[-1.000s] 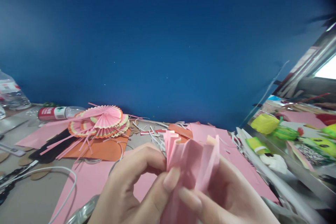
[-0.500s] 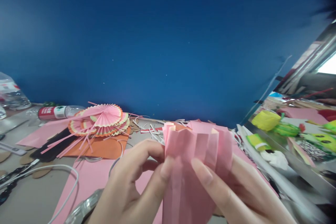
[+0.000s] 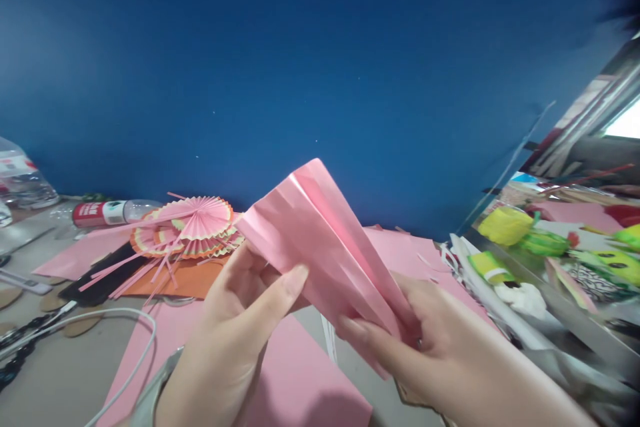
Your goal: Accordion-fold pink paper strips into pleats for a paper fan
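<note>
A pink folded sheet of paper point(image 3: 320, 240) is held up in front of me between both hands, tilted with its upper corner against the blue wall behind. My left hand point(image 3: 240, 320) grips its left edge, thumb on the near face and fingers behind. At the lower right end, my right hand point(image 3: 425, 340) pinches the paper's folds together. Beneath the hands lies a flat pink sheet point(image 3: 300, 373) on the grey table.
Pink and orange pleated paper rosettes point(image 3: 205, 223) rest on orange paper point(image 3: 170, 280) at the left. Beyond them lies a red-labelled bottle point(image 3: 107, 213). A white cable point(image 3: 145, 327) loops at the lower left. Green and yellow items point(image 3: 505, 227) fill the right side.
The pink paper has swung from upright, with its pleats fanned toward me, to a slant leaning up-left, its pleats drawn together. My right hand has moved to its lower end.
</note>
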